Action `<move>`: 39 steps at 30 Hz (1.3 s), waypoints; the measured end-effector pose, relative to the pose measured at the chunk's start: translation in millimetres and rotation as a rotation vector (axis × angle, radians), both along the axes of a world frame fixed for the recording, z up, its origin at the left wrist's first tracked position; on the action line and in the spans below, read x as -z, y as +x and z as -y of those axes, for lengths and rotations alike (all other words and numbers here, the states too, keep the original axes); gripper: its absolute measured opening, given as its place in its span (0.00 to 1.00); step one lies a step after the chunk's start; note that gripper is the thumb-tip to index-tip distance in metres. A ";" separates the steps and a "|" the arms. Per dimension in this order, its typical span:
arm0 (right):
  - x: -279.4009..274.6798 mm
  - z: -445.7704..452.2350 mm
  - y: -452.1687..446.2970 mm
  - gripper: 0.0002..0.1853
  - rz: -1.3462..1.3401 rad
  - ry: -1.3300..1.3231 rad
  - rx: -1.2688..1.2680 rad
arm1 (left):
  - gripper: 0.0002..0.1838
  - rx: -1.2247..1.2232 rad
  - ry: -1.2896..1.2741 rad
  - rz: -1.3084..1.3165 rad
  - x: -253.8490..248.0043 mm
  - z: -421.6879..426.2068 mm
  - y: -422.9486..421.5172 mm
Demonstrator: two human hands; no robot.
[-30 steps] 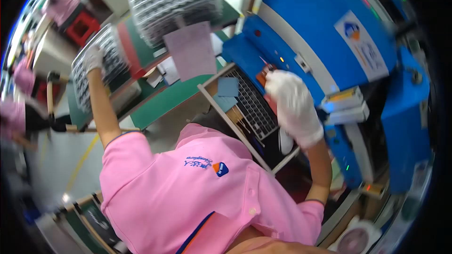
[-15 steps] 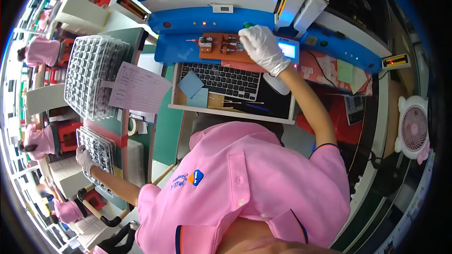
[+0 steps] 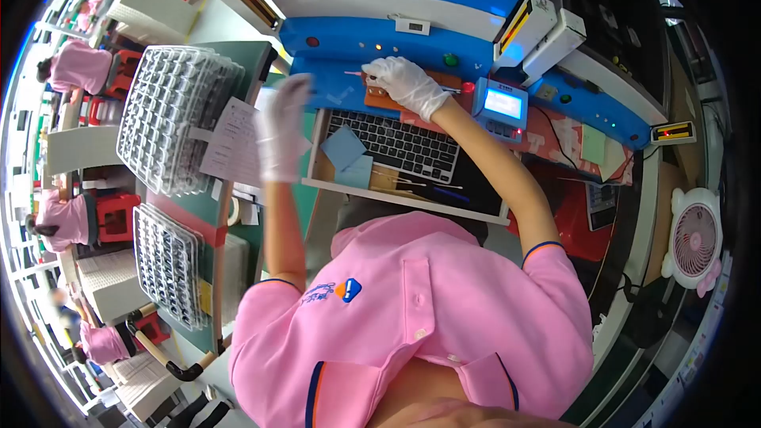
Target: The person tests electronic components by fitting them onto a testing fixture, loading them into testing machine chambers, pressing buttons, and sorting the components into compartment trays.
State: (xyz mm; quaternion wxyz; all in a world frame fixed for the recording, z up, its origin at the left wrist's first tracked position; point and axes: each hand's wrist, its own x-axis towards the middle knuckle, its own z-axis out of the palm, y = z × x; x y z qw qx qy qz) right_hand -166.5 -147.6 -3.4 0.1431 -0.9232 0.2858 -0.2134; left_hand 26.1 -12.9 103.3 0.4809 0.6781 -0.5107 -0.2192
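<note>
My right hand [image 3: 406, 85], in a white glove, rests over the orange-brown fixture block [image 3: 449, 80] on the blue machine. Its fingers are curled together at the block's left end; whatever they pinch is hidden. My left hand [image 3: 279, 131], also gloved, is raised between the tray table and the machine. Motion smears its fingers, and I cannot make out whether it holds anything. To its left lies a sheet of handwritten paper [image 3: 230, 143] beside a tall stack of clear plastic trays [image 3: 170, 123]. A lower stack of trays with dark parts [image 3: 168, 265] is nearer my body.
Below the fixture, a drawer holds a black keyboard [image 3: 396, 141], blue sticky notes [image 3: 345, 149] and cotton swabs. A small lit display unit [image 3: 502, 103] stands right of the fixture. A white fan [image 3: 696, 238] is at far right. Other people in pink shirts [image 3: 79, 67] sit at far left.
My left hand has left the lower trays and moved up and right toward the machine. My right hand has slid left along the fixture, from its right end to its left end.
</note>
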 end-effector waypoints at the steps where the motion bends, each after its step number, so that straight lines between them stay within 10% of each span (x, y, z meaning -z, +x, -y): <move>1: -1.2 1.3 -3.3 0.12 0.005 -0.008 0.006 | 0.10 0.151 -0.143 0.051 51.9 26.3 1.8; 10: -47.3 -48.2 -98.5 0.17 0.677 -0.008 0.354 | 0.10 0.030 -0.310 0.576 116.3 62.4 -74.5; 39: -21.8 -70.8 -102.6 0.17 0.759 0.114 0.323 | 0.11 0.021 -0.198 0.667 104.3 67.3 -67.1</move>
